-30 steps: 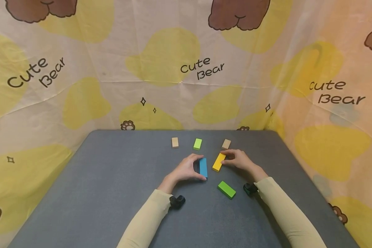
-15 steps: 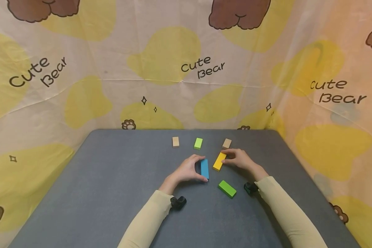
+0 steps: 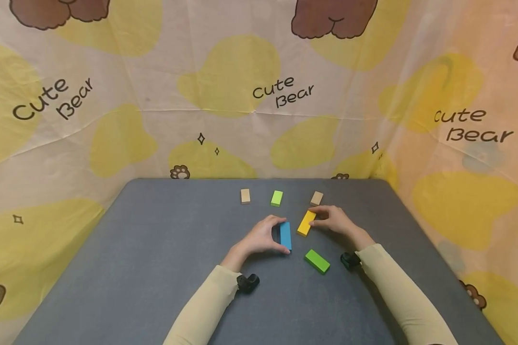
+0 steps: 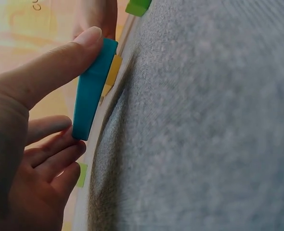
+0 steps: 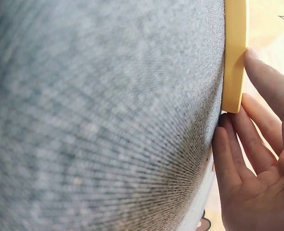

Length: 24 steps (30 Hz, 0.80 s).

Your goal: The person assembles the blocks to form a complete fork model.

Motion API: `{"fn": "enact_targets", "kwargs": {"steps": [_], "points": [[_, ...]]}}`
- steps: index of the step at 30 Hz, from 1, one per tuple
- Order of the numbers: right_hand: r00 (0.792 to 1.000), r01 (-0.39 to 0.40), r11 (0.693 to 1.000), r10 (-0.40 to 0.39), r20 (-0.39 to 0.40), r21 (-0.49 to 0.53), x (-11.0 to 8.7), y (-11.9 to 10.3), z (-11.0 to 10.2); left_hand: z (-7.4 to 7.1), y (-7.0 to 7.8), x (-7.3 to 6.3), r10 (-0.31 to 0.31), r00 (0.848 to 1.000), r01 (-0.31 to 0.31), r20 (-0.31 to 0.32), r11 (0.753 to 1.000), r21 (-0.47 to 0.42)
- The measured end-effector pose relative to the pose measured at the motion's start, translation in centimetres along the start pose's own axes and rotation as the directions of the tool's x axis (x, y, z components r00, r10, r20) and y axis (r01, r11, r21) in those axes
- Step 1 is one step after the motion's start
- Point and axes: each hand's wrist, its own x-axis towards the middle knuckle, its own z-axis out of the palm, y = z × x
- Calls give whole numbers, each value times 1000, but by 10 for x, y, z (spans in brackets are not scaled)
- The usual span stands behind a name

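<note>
A blue rectangular block [image 3: 286,236] stands on its narrow side mid-table, held lengthwise between the thumb and fingertips of my left hand [image 3: 262,235]. In the left wrist view the thumb presses one end of the blue block [image 4: 95,86] and the fingers meet the other. To its right lies a yellow block [image 3: 306,223], slanted on the table. My right hand [image 3: 334,221] pinches its far part, thumb on the near long edge and a finger at the far end. The right wrist view shows the thumb on the yellow block [image 5: 235,57] and the fingers spread beyond its end.
A green block [image 3: 317,261] lies nearer, below the yellow one. Behind the hands, a tan block [image 3: 245,196], a light green block [image 3: 276,198] and another tan block [image 3: 316,198] form a row by the far edge of the grey table [image 3: 155,249]. A patterned cloth [image 3: 224,86] hangs behind.
The blue block and left hand have shifted slightly right, closer to the yellow block. The right hand stays on the yellow block; the view tilts down a little.
</note>
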Motion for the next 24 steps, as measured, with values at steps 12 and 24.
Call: {"fn": "enact_targets", "kwargs": {"steps": [12, 24], "points": [[1000, -5, 1000, 5, 0, -6, 0, 0, 1, 2, 5, -4, 4, 1000, -5, 30, 999, 33], [1000, -10, 1000, 10, -5, -9, 2, 1, 1, 3, 8, -7, -2, 999, 0, 44, 999, 50]]}}
